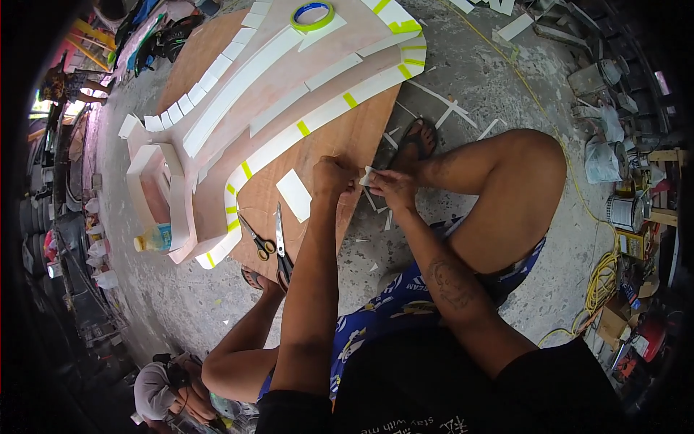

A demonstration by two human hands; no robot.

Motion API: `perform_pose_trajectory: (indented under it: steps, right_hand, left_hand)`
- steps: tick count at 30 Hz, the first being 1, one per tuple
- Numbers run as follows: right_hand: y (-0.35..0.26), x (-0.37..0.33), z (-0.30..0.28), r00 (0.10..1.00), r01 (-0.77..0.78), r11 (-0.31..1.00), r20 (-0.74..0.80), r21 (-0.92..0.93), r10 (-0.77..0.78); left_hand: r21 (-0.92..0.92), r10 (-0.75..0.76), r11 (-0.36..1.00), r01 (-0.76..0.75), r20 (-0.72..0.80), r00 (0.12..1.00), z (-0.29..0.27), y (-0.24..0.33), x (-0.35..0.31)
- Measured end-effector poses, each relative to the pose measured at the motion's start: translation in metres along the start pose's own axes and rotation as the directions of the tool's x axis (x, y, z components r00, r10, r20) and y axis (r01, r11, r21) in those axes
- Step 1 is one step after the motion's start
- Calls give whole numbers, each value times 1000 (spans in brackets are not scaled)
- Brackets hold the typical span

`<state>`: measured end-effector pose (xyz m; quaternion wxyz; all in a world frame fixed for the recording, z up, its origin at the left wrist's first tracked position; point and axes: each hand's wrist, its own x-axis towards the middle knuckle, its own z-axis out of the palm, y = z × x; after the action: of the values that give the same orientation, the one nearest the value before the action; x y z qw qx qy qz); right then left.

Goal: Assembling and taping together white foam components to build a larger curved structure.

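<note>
My right hand [392, 189] pinches a small white piece of card [367, 176] between thumb and fingers. Close beside it, my left hand [335, 176] is closed with its fingertips toward the card; whatever it may hold is hidden. Both hands are over the right edge of a brown plywood board [354, 134]. On the board lie a white card rectangle [294, 195] and two pairs of scissors, one with tan-ringed handles [266, 248], the other with black handles [283, 267]. A large pinkish moulded panel [285, 81] spreads beyond, edged with white card strips and yellow-green tape pieces.
A roll of green tape [311, 27] rests on the panel, and a plastic bottle [153, 237] is at its left end. White offcuts [452, 107] litter the concrete floor. A coiled yellow hose [603, 286] and cans line the right. Another person [163, 390] crouches at lower left.
</note>
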<state>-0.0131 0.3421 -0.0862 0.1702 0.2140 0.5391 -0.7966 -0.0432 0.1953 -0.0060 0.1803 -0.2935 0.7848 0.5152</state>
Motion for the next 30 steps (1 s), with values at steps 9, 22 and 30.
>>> perform_pose_trajectory:
  steps: [9, 22, 30]
  right_hand:
    - [-11, 0, 13, 996, -82, 993, 18, -90, 84]
    - [-13, 5, 14, 991, -136, 990, 9, -22, 137]
    - [-29, -3, 14, 993, -80, 986, 76, -145, 91]
  left_hand:
    - [31, -37, 999, 36, 18, 999, -1, 0, 0]
    - [-266, 192, 945, -192, -26, 981, -10, -38, -18]
    - [13, 564, 817, -577, -227, 794, 8, -51, -50]
